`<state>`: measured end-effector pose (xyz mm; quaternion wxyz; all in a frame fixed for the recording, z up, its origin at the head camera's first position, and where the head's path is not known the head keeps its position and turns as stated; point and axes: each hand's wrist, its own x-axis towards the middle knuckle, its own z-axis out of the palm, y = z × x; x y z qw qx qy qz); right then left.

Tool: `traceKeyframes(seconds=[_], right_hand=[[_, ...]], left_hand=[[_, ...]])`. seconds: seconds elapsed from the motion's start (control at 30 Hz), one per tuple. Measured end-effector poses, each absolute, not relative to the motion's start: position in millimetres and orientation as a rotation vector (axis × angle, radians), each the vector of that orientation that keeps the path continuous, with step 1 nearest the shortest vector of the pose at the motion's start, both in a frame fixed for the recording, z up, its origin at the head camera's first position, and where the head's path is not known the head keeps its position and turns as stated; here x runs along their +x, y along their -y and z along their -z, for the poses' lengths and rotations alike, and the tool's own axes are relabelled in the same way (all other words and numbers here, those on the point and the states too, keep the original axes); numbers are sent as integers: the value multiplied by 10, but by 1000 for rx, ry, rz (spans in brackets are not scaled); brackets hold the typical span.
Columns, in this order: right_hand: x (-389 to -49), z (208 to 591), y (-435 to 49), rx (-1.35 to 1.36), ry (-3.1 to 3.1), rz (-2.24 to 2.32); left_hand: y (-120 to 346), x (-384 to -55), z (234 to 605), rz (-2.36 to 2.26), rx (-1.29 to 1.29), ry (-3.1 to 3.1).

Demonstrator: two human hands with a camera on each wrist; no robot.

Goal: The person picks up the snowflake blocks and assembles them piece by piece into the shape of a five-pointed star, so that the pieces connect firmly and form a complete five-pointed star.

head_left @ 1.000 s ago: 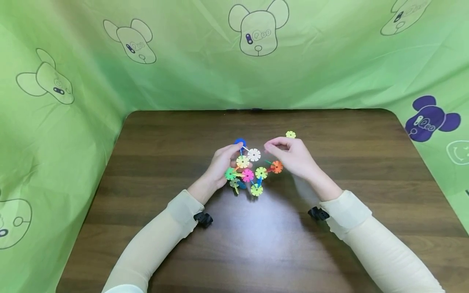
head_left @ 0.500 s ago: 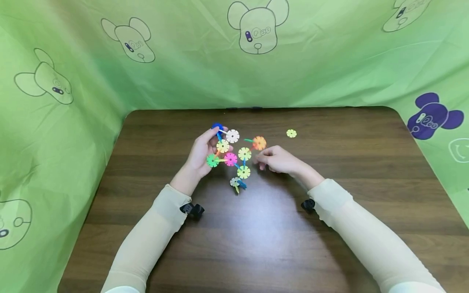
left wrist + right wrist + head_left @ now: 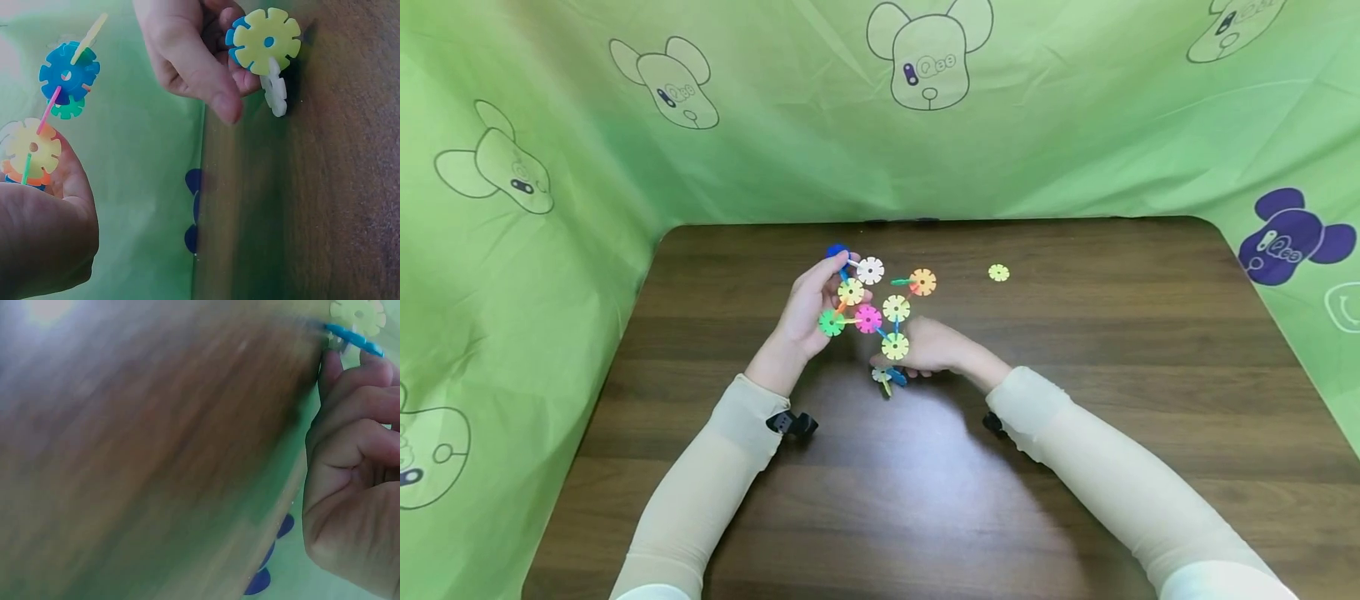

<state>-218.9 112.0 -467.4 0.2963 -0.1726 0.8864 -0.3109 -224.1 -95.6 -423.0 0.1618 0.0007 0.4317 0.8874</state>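
My left hand (image 3: 805,310) holds a model of interlocking snowflake discs. Its thumb presses near the blue disc (image 3: 838,252) at the top. From the grip the model spreads rightward: a white disc (image 3: 870,270), a green disc (image 3: 831,322), a pink disc (image 3: 868,318), several yellow discs and an orange disc (image 3: 922,282). My right hand (image 3: 928,346) is partly behind the lower yellow disc (image 3: 895,346), down at a small joined cluster of discs (image 3: 881,375) on the table. The left wrist view shows this cluster's yellow disc (image 3: 281,37) beside my right fingers; its hold stays hidden.
A single yellow-green disc (image 3: 998,272) lies flat on the wooden table (image 3: 1075,333), right of the model. A green printed curtain (image 3: 775,150) hangs along the back and sides. The small cluster lies just nearer than the held model.
My left hand has carried the model left and farther back. My right hand has come down and left to the small cluster, which stays where it was.
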Motion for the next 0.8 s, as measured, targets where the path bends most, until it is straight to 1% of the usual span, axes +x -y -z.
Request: traceKeyframes(seconds=[0.17, 0.37, 0.57, 0.8], right_hand=[[-2180, 4665, -1099, -405, -2286, 906], [-2193, 4690, -1192, -302, -2164, 1085], [-2261, 4636, -1425, -256, -2154, 1183], [-2309, 4455, -1766, -180, -2236, 1286]], left_hand=[[934, -2231, 4251, -2523, 13, -1289], [912, -2227, 4265, -2484, -5, -1358], [888, -2210, 4266, -2452, -20, -1423], [847, -2181, 4294, -2432, -23, -1465]])
